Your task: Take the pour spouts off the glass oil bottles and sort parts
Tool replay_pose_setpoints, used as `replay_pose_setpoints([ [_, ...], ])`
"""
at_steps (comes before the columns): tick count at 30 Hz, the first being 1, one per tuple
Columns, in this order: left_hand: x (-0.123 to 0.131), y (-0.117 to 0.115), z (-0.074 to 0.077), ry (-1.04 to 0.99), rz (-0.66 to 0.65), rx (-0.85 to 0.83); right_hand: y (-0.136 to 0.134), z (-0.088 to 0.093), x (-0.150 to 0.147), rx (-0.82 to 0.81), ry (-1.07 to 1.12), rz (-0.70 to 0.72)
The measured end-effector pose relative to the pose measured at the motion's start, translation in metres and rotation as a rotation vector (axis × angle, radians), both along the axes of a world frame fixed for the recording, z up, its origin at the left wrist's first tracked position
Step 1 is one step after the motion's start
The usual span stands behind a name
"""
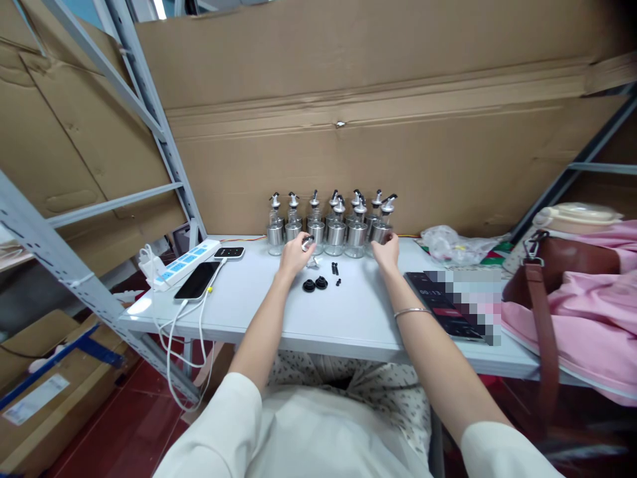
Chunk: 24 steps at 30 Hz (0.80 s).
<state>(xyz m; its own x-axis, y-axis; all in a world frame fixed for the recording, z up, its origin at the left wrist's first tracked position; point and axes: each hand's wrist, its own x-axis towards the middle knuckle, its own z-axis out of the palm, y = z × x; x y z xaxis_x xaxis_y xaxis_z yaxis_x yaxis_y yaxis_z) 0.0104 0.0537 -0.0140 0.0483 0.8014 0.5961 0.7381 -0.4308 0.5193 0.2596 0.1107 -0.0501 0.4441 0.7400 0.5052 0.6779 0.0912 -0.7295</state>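
Observation:
Several glass oil bottles (336, 229) with steel collars and pour spouts stand in a row at the back of the white table (348, 312). My left hand (294, 255) is closed round a small clear and metal part (308, 244) just in front of the row. My right hand (386, 252) reaches to the rightmost bottle (382, 229), fingers curled on its steel collar. Two black round caps (315, 285) and a few small black pieces (336, 271) lie on the table between my hands.
A white power strip (184, 263), a phone on a cable (197, 281) and a small black device (229, 252) lie at the left. A dark tablet (440, 305), crumpled plastic bag (450, 244), brown bag (562, 265) and pink cloth (597, 325) sit right. Cardboard backs the table.

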Motion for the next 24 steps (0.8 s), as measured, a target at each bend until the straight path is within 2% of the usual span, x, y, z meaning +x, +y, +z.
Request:
replay_pose_setpoints([
  [2,0.003,-0.003,0.001,0.049,0.026,-0.031,-0.011,0.011,-0.008,0.049,0.108,-0.137],
  [3,0.004,-0.004,0.001,0.079,0.038,-0.041,-0.017,0.017,-0.014,0.118,0.107,-0.139],
  [4,0.005,-0.005,0.001,0.108,0.048,-0.048,-0.023,0.024,-0.021,0.192,0.083,-0.073],
  [8,0.008,-0.006,0.002,0.196,0.094,-0.062,-0.045,0.039,-0.055,0.308,-0.144,0.448],
  [10,0.009,-0.006,0.001,0.242,0.104,-0.058,-0.052,0.039,-0.070,0.312,-0.267,0.596],
  [12,0.009,-0.007,0.001,0.281,0.093,-0.049,-0.055,0.037,-0.080,0.289,-0.354,0.661],
  [17,0.010,-0.011,0.001,0.338,0.032,-0.045,-0.058,0.032,-0.086,0.165,-0.418,0.634],
  [24,0.014,-0.015,0.004,0.401,0.051,-0.062,-0.072,0.042,-0.094,0.105,-0.646,0.513],
])
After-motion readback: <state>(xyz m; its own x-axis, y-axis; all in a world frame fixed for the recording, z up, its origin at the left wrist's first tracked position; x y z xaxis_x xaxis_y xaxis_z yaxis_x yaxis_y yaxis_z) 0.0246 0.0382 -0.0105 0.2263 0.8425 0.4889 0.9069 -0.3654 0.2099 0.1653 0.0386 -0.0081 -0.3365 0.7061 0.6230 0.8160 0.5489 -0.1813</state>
